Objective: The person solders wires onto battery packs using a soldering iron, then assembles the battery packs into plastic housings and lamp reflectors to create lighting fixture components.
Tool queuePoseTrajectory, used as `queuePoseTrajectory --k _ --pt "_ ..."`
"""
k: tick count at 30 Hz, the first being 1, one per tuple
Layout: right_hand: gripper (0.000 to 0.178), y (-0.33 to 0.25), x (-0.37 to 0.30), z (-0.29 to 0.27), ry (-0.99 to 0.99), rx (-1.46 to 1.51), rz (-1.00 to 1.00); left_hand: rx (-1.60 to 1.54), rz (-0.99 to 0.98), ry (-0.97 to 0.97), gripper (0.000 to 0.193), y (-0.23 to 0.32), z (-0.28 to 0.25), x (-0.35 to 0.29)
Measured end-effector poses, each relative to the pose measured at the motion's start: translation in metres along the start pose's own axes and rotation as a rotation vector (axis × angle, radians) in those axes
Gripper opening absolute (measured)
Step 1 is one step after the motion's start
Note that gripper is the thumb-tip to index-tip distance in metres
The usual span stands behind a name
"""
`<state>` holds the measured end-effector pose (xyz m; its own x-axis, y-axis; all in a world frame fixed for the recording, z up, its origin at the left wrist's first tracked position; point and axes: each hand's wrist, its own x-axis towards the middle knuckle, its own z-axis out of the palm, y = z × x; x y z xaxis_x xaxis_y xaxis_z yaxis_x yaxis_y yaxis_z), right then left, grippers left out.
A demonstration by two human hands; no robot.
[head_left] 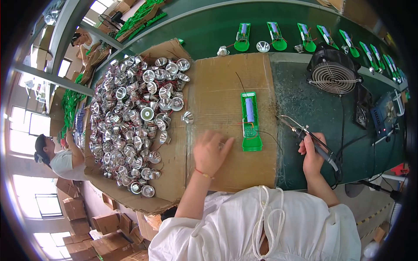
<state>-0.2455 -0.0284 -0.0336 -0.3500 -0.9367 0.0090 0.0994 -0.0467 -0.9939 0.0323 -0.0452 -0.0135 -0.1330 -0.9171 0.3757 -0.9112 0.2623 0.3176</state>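
Note:
My left hand (pixel 209 153) is low over the brown cardboard sheet (pixel 217 91), left of a green plastic housing (pixel 251 143). Its fingers are blurred; a small shiny spot shows beside the thumb, and I cannot make out whether anything is held. The housing lies lengthwise away from me, with a purple battery cell (pixel 249 109), a small green circuit board (pixel 249 131) and loose red and black wires. On the right, my right hand (pixel 312 155) is closed around a soldering iron (pixel 323 152). Its metal tip points up and left, apart from the housing.
A cardboard box (pixel 174 148) heaped with silver reflector cups (pixel 130 117) stands left. One loose reflector (pixel 187 117) lies by the sheet. Several filled green housings (pixel 243 37) line the far side. A black fan (pixel 333 76) and blue soldering station (pixel 383 114) stand right. Co-workers sit left.

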Motion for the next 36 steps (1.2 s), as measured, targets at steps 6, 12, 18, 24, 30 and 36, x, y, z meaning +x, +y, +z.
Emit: queuePoseTrajectory --k 6,12,18,24,30,36 --pt "0.015 -0.002 -0.003 -0.001 -0.018 0.011 -0.009 -0.269 -0.188 -0.021 0.019 0.017 0.000 -0.003" --pt "0.014 -0.024 -0.015 0.002 -0.261 0.021 -0.095 -0.731 -0.549 -0.166 0.014 0.033 -0.012 0.003" --pt "0.016 -0.020 -0.019 0.016 -0.369 -0.143 -0.239 -0.654 -0.472 -0.146 0.014 0.044 0.005 0.003" --pt "0.015 -0.015 -0.021 0.021 -0.312 -0.143 -0.214 -0.542 -0.324 -0.203 0.014 0.045 0.004 0.008" --pt "0.015 -0.011 -0.025 0.023 -0.290 -0.119 -0.127 -0.613 -0.326 -0.202 0.013 0.043 0.005 0.006" --pt "0.015 -0.012 -0.024 0.023 -0.248 -0.051 -0.101 -0.624 -0.353 -0.215 0.013 0.043 0.004 0.007"
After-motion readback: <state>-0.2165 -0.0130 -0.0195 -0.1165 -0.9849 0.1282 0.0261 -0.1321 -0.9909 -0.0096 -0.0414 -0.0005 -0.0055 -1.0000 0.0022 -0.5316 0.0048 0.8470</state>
